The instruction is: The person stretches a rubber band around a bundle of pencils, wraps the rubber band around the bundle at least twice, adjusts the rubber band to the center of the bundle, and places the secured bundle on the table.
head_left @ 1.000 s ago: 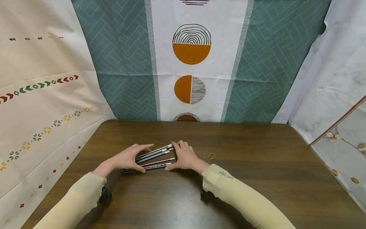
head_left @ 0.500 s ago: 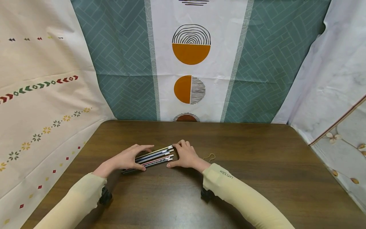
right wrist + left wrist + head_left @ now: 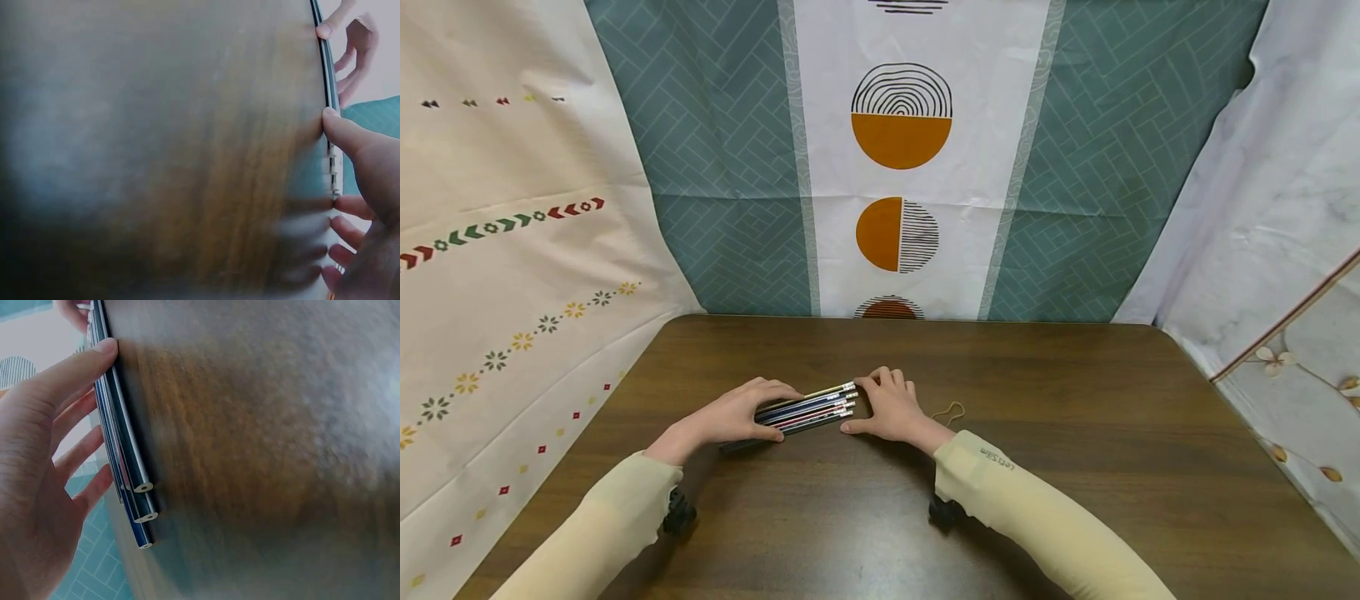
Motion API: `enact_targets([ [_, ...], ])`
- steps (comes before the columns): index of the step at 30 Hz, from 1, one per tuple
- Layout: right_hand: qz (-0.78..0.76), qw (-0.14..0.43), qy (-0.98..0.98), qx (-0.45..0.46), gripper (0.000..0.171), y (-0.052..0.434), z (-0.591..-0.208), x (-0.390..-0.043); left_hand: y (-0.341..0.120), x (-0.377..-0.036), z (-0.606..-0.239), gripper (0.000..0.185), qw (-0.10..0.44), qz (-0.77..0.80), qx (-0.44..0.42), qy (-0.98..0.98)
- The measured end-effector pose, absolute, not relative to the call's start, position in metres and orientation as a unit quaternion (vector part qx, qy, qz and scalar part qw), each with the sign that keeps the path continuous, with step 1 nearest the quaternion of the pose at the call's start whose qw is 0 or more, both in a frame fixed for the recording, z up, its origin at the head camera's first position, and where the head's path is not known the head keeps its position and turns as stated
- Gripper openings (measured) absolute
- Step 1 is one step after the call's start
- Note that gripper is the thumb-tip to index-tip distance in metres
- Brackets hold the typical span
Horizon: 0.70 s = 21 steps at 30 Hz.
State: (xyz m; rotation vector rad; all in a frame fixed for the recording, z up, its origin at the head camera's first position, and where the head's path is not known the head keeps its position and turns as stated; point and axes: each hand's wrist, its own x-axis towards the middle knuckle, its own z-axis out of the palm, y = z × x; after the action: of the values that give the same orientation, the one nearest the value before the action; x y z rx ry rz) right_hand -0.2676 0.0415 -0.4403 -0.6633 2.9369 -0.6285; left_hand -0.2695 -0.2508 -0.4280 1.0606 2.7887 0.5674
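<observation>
Several striped pencils (image 3: 808, 409) with eraser ends lie in a tight row on the dark wooden table (image 3: 1037, 400). My left hand (image 3: 775, 413) pinches the row between its thumb on the near side and its fingers on the far side. My right hand (image 3: 854, 407) cups the eraser ends the same way. The left wrist view shows the thumb (image 3: 75, 369) lying along the pencils (image 3: 122, 462), whose cut ends point at the camera. The right wrist view shows my right thumb (image 3: 347, 134) touching the pencils (image 3: 329, 94).
A thin tan rubber band (image 3: 949, 411) lies on the table just right of my right hand. Patterned cloth sheets (image 3: 902, 167) hang behind and to both sides of the table.
The pencils were spread in two loose groups; both thumbs have pushed the near ones back, so the row is now closed up tight.
</observation>
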Motion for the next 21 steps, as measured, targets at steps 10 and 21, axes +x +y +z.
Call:
enact_targets([
  [10, -0.213, 0.036, 0.953, -0.212, 0.081, 0.047, -0.443, -0.262, -0.246, -0.268, -0.428, 0.059, 0.054, 0.199, 0.341, 0.917],
  [21, -0.168, 0.09, 0.954, -0.233, 0.083, 0.051, -0.445, -0.261, -0.249, -0.248, -0.431, 0.081, 0.037, 0.228, 0.244, 0.942],
])
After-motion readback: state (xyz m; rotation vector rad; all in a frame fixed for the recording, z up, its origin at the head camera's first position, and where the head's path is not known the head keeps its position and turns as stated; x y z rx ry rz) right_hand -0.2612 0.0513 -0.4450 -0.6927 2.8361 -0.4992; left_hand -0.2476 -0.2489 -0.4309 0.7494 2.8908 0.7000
